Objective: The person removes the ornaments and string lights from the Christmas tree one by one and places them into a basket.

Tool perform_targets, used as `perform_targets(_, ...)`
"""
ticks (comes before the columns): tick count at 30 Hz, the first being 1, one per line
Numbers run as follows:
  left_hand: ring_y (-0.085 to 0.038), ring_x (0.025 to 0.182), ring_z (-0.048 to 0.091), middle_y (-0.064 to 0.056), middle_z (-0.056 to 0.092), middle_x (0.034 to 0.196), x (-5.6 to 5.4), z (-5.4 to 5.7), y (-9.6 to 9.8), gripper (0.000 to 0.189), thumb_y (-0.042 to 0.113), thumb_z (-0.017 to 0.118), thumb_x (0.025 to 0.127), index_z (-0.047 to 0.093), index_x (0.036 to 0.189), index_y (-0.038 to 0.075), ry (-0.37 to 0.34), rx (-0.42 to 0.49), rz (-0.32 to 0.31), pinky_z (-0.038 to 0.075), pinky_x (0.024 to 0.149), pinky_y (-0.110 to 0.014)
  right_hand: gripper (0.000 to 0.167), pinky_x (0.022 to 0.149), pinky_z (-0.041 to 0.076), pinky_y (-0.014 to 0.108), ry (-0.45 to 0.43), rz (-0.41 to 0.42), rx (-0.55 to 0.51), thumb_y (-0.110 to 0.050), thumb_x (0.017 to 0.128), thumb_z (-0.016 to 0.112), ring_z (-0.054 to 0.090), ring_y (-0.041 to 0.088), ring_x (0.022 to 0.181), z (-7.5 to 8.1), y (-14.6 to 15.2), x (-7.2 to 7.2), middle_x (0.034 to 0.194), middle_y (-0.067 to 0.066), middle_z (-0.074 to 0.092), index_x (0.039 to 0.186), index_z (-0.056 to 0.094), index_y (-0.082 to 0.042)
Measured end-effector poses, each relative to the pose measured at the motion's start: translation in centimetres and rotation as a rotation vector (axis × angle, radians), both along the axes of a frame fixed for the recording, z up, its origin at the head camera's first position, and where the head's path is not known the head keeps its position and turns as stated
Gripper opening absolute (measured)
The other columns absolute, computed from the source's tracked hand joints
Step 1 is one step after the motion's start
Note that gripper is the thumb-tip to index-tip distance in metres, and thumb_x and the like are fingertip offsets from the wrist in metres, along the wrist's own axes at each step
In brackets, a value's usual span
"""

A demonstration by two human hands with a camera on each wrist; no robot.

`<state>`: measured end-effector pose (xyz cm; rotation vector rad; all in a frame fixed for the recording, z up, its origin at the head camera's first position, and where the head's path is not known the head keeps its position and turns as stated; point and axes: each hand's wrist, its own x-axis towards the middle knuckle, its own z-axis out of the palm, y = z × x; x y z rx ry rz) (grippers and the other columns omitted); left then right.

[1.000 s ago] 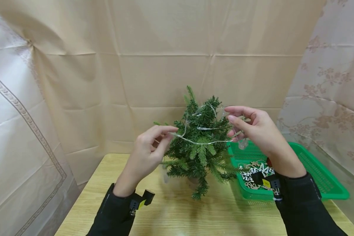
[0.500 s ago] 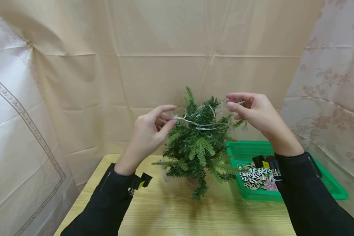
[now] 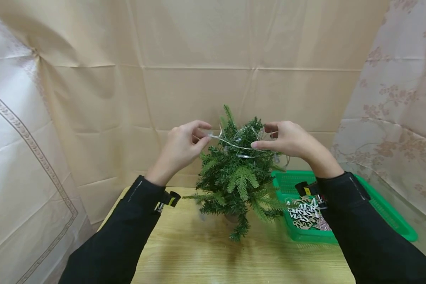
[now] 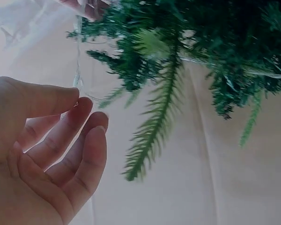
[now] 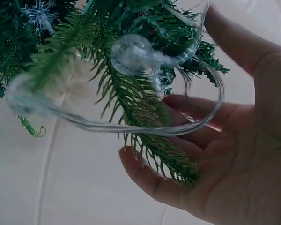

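Observation:
A small artificial Christmas tree stands on the table, with clear string lights draped across its upper branches. At the tree's left side my left hand pinches the wire between thumb and index finger; the left wrist view shows the strand rising from the thumb tip. My right hand is at the upper right of the tree. Its thumb touches the wire in front, and its other fingers reach behind a branch, spread apart from the thumb. A clear bulb and a loop of wire hang by that palm.
A green basket at the right holds white and wooden letter cut-outs. Cream cloth hangs behind the wooden table, with patterned cloth at both sides.
Both hands have risen with the wire, which now lies higher across the tree. My right hand has moved left to the branches, and its thumb and fingers have spread.

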<state>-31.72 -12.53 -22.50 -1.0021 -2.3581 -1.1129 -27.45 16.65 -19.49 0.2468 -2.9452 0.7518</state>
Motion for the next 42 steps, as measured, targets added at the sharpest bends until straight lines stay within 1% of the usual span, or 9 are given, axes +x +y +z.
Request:
perform_targets(7, -0.014, 0.071, 0.07, -0.013, 0.076, 0.101, -0.8, -0.3, 0.5, 0.03, 0.008, 0.067, 0.098, 0.064, 0.127, 0.002, 0.003, -0.058, -0.015, 0.056, 0.055, -0.027, 0.088, 0.106, 0.043, 0.058, -0.041, 0.033, 0.014, -0.052, 0.097, 0.065, 0.052, 0.044, 0.129, 0.2, 0.0, -0.4, 0.143, 0.028, 0.051, 0.153, 0.033, 0.008)
perform_targets(13, -0.015, 0.073, 0.072, -0.011, 0.076, 0.104, -1.5, 0.6, 1.4, 0.031, 0.011, 0.068, 0.098, 0.065, 0.127, 0.002, 0.029, -0.186, -0.011, 0.053, 0.051, -0.029, 0.075, 0.105, 0.043, 0.059, -0.016, 0.031, 0.081, -0.04, 0.1, 0.065, 0.052, 0.045, 0.127, 0.5, -0.2, -0.8, 0.137, 0.03, 0.056, 0.15, 0.039, 0.009)
perform_targets(19, -0.019, 0.09, 0.072, -0.009, 0.075, 0.107, -2.3, 1.8, 1.5, 0.031, 0.012, 0.068, 0.098, 0.066, 0.128, 0.004, -0.008, -0.255, -0.039, 0.059, 0.075, -0.033, 0.074, 0.107, 0.04, 0.06, -0.028, 0.049, 0.118, -0.035, 0.101, 0.064, 0.052, 0.045, 0.127, 1.1, -0.5, -1.2, 0.142, 0.03, 0.052, 0.153, 0.034, 0.007)
perform_targets(25, -0.019, 0.093, 0.07, -0.008, 0.074, 0.109, -2.4, 2.2, 1.3, 0.032, 0.015, 0.066, 0.099, 0.066, 0.13, 0.004, -0.049, -0.258, -0.084, 0.057, 0.083, -0.033, 0.075, 0.112, 0.035, 0.059, -0.169, 0.11, -0.016, -0.026, 0.102, 0.061, 0.04, 0.046, 0.138, 1.5, 0.0, -1.9, 0.153, 0.03, 0.039, 0.156, 0.022, 0.009)
perform_targets(33, -0.023, 0.106, 0.069, -0.012, 0.071, 0.122, -2.7, 1.9, 2.1, 0.034, 0.018, 0.057, 0.104, 0.066, 0.132, 0.001, -0.085, -0.352, -0.08, 0.055, 0.093, -0.038, 0.06, 0.087, 0.056, 0.044, -0.292, 0.105, -0.078, -0.029, 0.105, 0.056, 0.051, 0.04, 0.128, 1.7, 0.5, -3.0, 0.151, 0.025, 0.043, 0.152, 0.037, 0.004)
perform_targets(35, -0.021, 0.096, 0.069, -0.011, 0.073, 0.114, -2.7, 1.8, 2.4, 0.032, 0.019, 0.054, 0.105, 0.069, 0.128, 0.003, -0.082, -0.371, -0.078, 0.054, 0.092, -0.037, 0.057, 0.085, 0.057, 0.042, -0.288, 0.093, -0.105, -0.029, 0.105, 0.056, 0.052, 0.04, 0.127, 1.6, 0.6, -3.2, 0.149, 0.025, 0.046, 0.15, 0.041, 0.004)
perform_targets(38, -0.016, 0.067, 0.057, -0.005, 0.066, 0.082, -2.9, 1.5, 2.6, 0.027, 0.02, 0.05, 0.107, 0.074, 0.1, 0.009, -0.078, -0.37, -0.091, 0.049, 0.073, -0.031, 0.055, 0.086, 0.058, 0.041, -0.272, 0.08, -0.158, -0.029, 0.106, 0.056, 0.052, 0.042, 0.128, 1.4, 0.8, -3.2, 0.146, 0.026, 0.05, 0.147, 0.044, 0.005)
perform_targets(40, -0.015, 0.055, 0.042, -0.001, 0.051, 0.067, -3.0, 1.4, 2.7, 0.032, 0.021, 0.048, 0.107, 0.064, 0.08, 0.013, -0.087, -0.363, -0.102, 0.039, 0.062, -0.03, 0.05, 0.086, 0.059, 0.042, -0.26, 0.069, -0.198, -0.028, 0.106, 0.055, 0.051, 0.042, 0.128, 1.3, 0.9, -3.2, 0.142, 0.025, 0.054, 0.144, 0.047, 0.005)
perform_targets(42, -0.013, 0.052, 0.035, 0.0, 0.043, 0.062, -3.0, 1.3, 2.8, 0.035, 0.022, 0.047, 0.108, 0.057, 0.075, 0.013, -0.098, -0.366, -0.112, 0.033, 0.057, -0.029, 0.046, 0.083, 0.06, 0.041, -0.244, 0.056, -0.227, -0.027, 0.107, 0.054, 0.056, 0.04, 0.123, 1.2, 1.0, -3.1, 0.137, 0.024, 0.059, 0.141, 0.052, 0.004)
